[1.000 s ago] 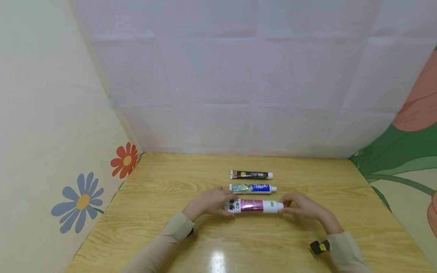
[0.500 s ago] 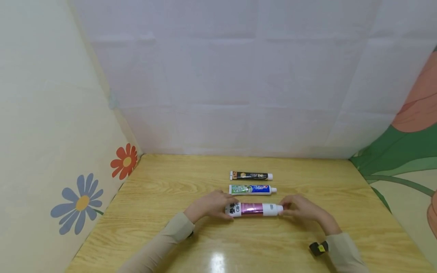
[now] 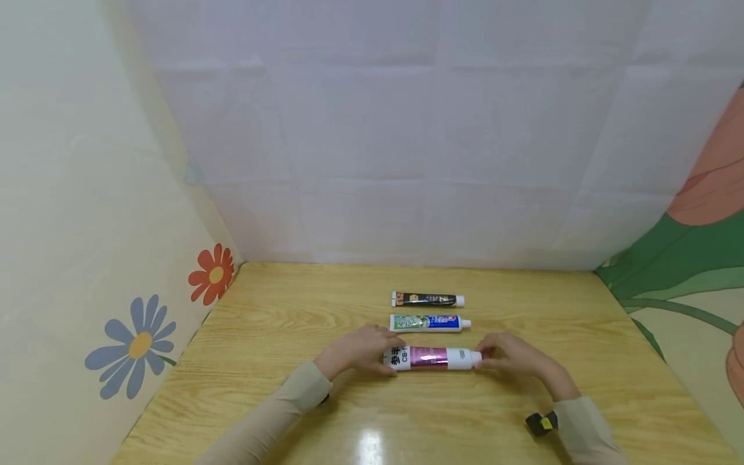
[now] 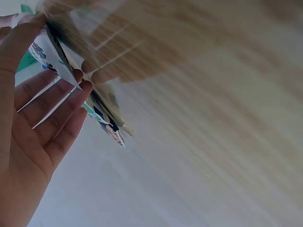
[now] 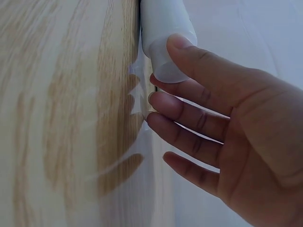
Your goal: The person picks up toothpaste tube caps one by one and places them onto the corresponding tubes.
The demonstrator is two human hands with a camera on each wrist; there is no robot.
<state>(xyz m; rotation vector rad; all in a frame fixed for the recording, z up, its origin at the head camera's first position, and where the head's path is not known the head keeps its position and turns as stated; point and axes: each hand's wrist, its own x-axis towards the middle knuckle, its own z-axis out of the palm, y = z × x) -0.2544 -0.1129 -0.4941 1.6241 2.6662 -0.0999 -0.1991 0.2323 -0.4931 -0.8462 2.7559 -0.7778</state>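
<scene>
A pink and white toothpaste tube lies crosswise on the table, its white cap to the right. My left hand holds its flat crimped end between thumb and fingers; in the left wrist view the tube's white end sticks out past the thumb. At the other end, my right hand pinches the cap with thumb and forefinger, the other fingers spread loosely below. Just behind lies a green and blue toothpaste tube, and beyond it a smaller black tube, all roughly parallel.
The wood-grain table ends at a white sheet hung along the back. A wall with painted flowers borders the left side, and a painted panel stands at the right.
Both hands have drawn the pink and white tube slightly toward the person, widening the gap to the green and blue one. Over the last half second they have barely moved.
</scene>
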